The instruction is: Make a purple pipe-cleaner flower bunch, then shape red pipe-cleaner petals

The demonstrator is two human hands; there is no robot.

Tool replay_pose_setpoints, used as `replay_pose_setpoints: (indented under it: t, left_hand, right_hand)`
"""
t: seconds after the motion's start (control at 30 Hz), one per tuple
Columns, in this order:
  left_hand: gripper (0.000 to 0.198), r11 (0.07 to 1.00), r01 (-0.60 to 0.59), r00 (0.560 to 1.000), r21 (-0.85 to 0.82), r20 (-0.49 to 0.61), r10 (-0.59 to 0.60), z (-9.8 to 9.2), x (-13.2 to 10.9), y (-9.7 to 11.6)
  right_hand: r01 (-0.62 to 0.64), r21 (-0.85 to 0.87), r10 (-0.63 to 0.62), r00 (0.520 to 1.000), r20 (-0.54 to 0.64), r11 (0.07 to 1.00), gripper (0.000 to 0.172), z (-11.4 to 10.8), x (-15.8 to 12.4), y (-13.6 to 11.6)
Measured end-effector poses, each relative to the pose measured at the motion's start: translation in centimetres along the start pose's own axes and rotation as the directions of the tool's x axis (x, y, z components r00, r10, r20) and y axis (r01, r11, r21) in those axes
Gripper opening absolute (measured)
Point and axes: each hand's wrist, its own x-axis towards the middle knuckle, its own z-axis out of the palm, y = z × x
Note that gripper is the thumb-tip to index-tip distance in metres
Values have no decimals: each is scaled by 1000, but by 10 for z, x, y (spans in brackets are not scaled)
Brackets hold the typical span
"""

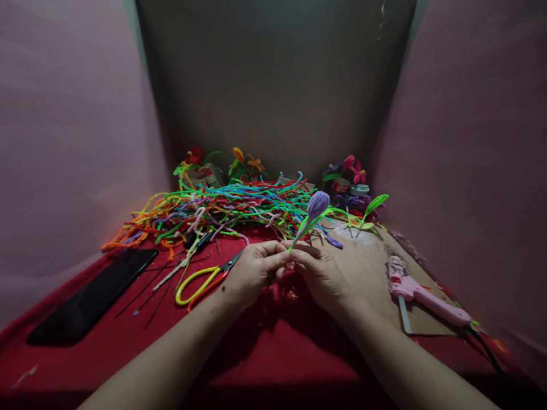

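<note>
A pipe-cleaner flower (318,206) with a purple bud and a bright green leaf stands tilted up between my hands. My left hand (260,265) pinches the lower end of its stem from the left. From the other side, the fingers of my right hand (318,270) close on the same spot, thumb and fingertips meeting the left ones. The stem's very bottom is hidden behind my fingers. Just left of my left hand lie scissors (199,285) with one yellow and one orange handle, their blades partly behind the hand.
Behind my hands spreads a heap of colourful pipe cleaners (239,205). A black phone (94,296) and thin dark wires (160,293) lie left. At right, a pink glue gun (427,296) rests on a brown board (363,262). Finished flowers (354,168) stand at the back.
</note>
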Motion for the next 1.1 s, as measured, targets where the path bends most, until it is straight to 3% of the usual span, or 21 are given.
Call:
replay_pose_setpoints:
  t: [0.13, 0.23, 0.3, 0.37, 0.43, 0.5, 0.53, 0.6, 0.73, 0.9, 1.0, 1.1]
  left_hand:
    - [23, 988, 80, 991, -131, 113, -65, -4, 3, -5]
    - [25, 999, 34, 996, 11, 81, -35, 0, 2, -4]
    - [20, 972, -94, 995, 214, -10, 98, 4, 0, -4]
    - [11, 867, -212, 958, 451, -78, 274, 7, -2, -7]
    - [9, 723, -277, 905, 632, -82, 418, 8, -3, -11]
    - [14, 637, -303, 869, 709, -69, 490, 7, -3, -13]
    - [16, 645, -306, 866, 700, -77, 494, 6, -3, -12]
    - [17, 752, -279, 899, 598, -112, 423, 5, -2, -9]
    - [20, 964, -106, 987, 243, -89, 131, 1, 0, -2]
    - [24, 998, 59, 996, -32, 64, -57, -3, 3, -4]
    - [25, 993, -7, 998, 114, 58, 1, -1, 2, -4]
    - [19, 865, -202, 969, 459, -32, 244, 3, 1, -6]
  right_hand:
    - [-15, 41, 15, 1000, -9, 999, 17, 2, 0, -3]
    - [-26, 47, 28, 998, -49, 999, 16, 2, -1, -3]
    - [-46, 41, 50, 995, -84, 998, 14, 2, -2, -3]
    - [-34, 6, 35, 992, -122, 999, 13, 1, -3, -3]
    - [-7, -50, -1, 988, -153, 999, 13, 0, -3, -2]
    - [2, -121, -21, 988, -156, 993, 16, 0, -4, -1]
    - [-1, -146, -20, 989, -144, 989, 18, 0, -4, -2]
    - [-16, -157, -1, 994, -107, 987, 21, 1, -4, -3]
    - [-14, -122, 8, 999, -50, 992, 19, 3, -3, -6]
    - [-26, -87, 24, 999, -33, 996, 19, -4, 0, 3]
    - [-47, -50, 43, 997, -71, 998, 20, -8, 3, 9]
    - [-43, -83, 33, 992, -122, 996, 22, -8, 4, 9]
